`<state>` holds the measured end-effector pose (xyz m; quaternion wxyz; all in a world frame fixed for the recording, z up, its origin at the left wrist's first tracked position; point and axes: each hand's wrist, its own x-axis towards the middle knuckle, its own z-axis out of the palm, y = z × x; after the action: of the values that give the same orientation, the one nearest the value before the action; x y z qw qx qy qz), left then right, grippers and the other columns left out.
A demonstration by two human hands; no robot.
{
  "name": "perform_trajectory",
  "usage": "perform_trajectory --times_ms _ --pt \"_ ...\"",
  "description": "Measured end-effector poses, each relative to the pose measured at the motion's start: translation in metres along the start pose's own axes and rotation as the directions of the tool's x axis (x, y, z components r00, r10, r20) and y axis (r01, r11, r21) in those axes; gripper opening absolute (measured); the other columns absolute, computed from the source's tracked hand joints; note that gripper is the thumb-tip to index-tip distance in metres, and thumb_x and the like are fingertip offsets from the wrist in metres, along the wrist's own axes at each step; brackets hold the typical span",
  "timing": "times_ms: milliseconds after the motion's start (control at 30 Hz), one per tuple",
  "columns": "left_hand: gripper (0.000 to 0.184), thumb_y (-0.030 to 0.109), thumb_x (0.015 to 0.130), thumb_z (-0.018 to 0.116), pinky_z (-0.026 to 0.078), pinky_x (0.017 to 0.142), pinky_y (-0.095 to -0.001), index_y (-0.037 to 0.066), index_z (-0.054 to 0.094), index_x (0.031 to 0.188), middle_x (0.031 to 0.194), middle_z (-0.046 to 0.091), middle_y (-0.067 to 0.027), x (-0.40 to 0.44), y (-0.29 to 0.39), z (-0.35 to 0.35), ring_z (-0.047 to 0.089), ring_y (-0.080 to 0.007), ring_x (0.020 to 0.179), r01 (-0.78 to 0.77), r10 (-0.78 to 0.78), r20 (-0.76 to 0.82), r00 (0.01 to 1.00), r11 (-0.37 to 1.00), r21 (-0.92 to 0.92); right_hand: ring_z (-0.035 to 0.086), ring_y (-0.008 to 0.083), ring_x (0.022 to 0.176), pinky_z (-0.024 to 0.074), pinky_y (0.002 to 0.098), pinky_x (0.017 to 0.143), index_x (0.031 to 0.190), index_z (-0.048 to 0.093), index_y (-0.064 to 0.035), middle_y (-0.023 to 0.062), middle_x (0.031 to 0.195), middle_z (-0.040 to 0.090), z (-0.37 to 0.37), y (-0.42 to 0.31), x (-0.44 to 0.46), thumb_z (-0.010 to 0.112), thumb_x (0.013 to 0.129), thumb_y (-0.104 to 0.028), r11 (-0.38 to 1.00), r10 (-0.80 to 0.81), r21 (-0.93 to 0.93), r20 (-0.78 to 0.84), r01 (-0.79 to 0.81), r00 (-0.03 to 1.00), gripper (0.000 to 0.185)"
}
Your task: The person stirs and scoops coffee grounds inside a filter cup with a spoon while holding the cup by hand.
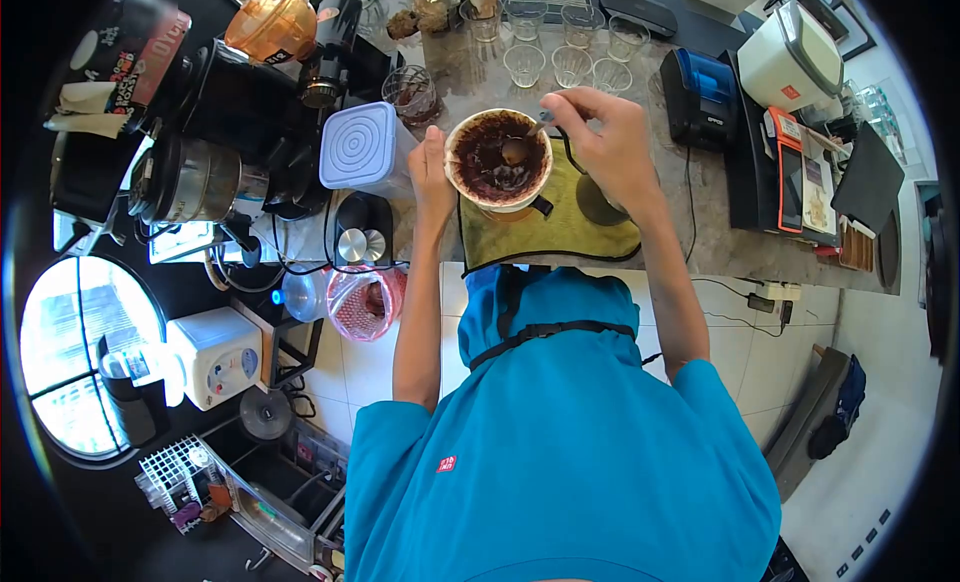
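Note:
A white-rimmed coffee dripper (548, 172) with wet dark coffee grounds (490, 167) inside stands over the olive towel (490, 244). Its left side is gripped by my left hand (432, 177), thumb up near the rim; the other fingers are partly hidden. Between the thumb and fingers of my right hand (612, 147) is the handle of a spoon (515, 152), whose bowl dips into the dripper. Under my right wrist, a dark-handled vessel (598, 202) sits on the towel, mostly covered by the hand. What lies beneath the dripper is largely hidden.
Left of my left hand is a lidded plastic container (365, 147), with a stained glass (410, 94) behind it. Several small glasses (572, 67) line the counter's back. A blue-and-black printer (700, 97) stands right. A pink basket (365, 302) is below the counter's front edge.

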<state>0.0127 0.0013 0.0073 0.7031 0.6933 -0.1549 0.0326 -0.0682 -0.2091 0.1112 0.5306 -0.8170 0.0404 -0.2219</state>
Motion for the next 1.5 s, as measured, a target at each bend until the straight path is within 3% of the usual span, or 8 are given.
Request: perform_trajectory --times_ms 167,267,500,733,800,1133,1200,1500 --pt "0.051 0.037 0.110 0.041 0.028 0.054 -0.0267 0.010 0.043 0.066 0.065 0.041 0.0070 0.000 0.007 0.003 0.034 -0.0037 0.061 0.002 -0.002 0.008 1.000 1.000 -0.016 0.066 0.0334 0.073 0.0509 0.0390 0.069 0.094 0.071 0.0040 0.0191 0.080 0.068 0.017 -0.003 0.009 0.068 0.093 -0.020 0.985 -0.141 -0.079 0.151 0.154 0.978 0.024" --pt "0.053 0.038 0.110 0.041 0.029 0.053 -0.0282 0.008 0.045 0.067 0.064 0.043 0.0060 0.001 0.000 -0.001 0.036 -0.0048 0.061 -0.018 0.018 0.008 1.000 1.000 0.001 0.064 0.0232 0.066 0.0504 0.0329 0.063 0.096 0.073 0.0030 0.0159 0.079 0.069 0.022 -0.001 0.011 0.070 0.093 -0.019 0.947 -0.266 -0.100 0.279 0.304 0.923 0.022" --pt "0.051 0.037 0.110 0.039 0.028 0.053 -0.0268 0.011 0.042 0.066 0.064 0.040 0.0071 -0.001 0.005 0.003 0.034 -0.0040 0.062 -0.007 0.007 0.002 1.000 1.000 -0.016 0.065 0.0385 0.080 0.0511 0.0444 0.075 0.088 0.070 0.0038 0.0198 0.081 0.068 0.016 -0.010 0.016 0.065 0.093 -0.018 0.931 -0.237 -0.200 0.305 0.306 0.922 0.023" --pt "0.056 0.040 0.110 0.039 0.032 0.053 -0.0288 0.004 0.050 0.067 0.063 0.047 0.0042 0.001 0.001 0.000 0.040 -0.0060 0.061 0.000 0.000 0.014 1.000 1.000 0.003 0.066 0.0308 0.071 0.0523 0.0374 0.068 0.095 0.072 0.0035 0.0185 0.081 0.068 0.020 -0.008 0.022 0.068 0.094 -0.020 0.918 -0.339 -0.098 0.309 0.385 0.888 0.024" --pt "0.056 0.039 0.110 0.039 0.032 0.052 -0.0288 0.004 0.050 0.067 0.063 0.048 0.0042 0.001 0.000 0.000 0.040 -0.0060 0.061 -0.013 0.013 0.006 1.000 1.000 0.017 0.066 0.0385 0.082 0.0520 0.0444 0.076 0.089 0.071 0.0031 0.0206 0.086 0.069 0.013 -0.015 0.022 0.066 0.093 -0.018 0.939 -0.268 -0.099 0.389 0.329 0.881 0.022" --pt "0.055 0.037 0.110 0.039 0.033 0.053 -0.0285 0.004 0.049 0.067 0.063 0.047 0.0044 0.001 -0.002 0.002 0.039 -0.0059 0.061 0.011 -0.010 0.010 1.000 0.999 -0.045 0.066 0.0389 0.077 0.0527 0.0419 0.072 0.091 0.072 0.0019 0.0209 0.083 0.069 0.020 0.002 0.033 0.065 0.093 -0.020 0.897 -0.335 -0.154 0.374 0.414 0.865 0.023" --pt "0.055 0.037 0.110 0.040 0.032 0.053 -0.0285 0.004 0.049 0.066 0.062 0.047 0.0043 0.000 0.001 0.002 0.039 -0.0059 0.061 0.019 -0.019 0.004 1.000 1.000 -0.022 0.061 0.0198 0.061 0.0498 0.0343 0.061 0.097 0.072 0.0049 0.0145 0.073 0.068 0.017 0.006 0.035 0.067 0.095 -0.021 0.977 -0.095 -0.141 0.380 0.159 0.920 0.027" --pt "0.056 0.037 0.110 0.040 0.030 0.052 -0.0289 0.005 0.049 0.065 0.062 0.046 0.0046 0.000 0.000 0.002 0.038 -0.0053 0.060 -0.011 0.011 -0.010 1.000 1.000 0.000 0.053 0.0049 0.060 0.0433 0.0238 0.056 0.092 0.076 0.0022 0.0053 0.074 0.072 0.007 0.041 0.042 0.064 0.096 -0.025 0.979 0.153 0.075 0.340 -0.189 0.928 0.030"
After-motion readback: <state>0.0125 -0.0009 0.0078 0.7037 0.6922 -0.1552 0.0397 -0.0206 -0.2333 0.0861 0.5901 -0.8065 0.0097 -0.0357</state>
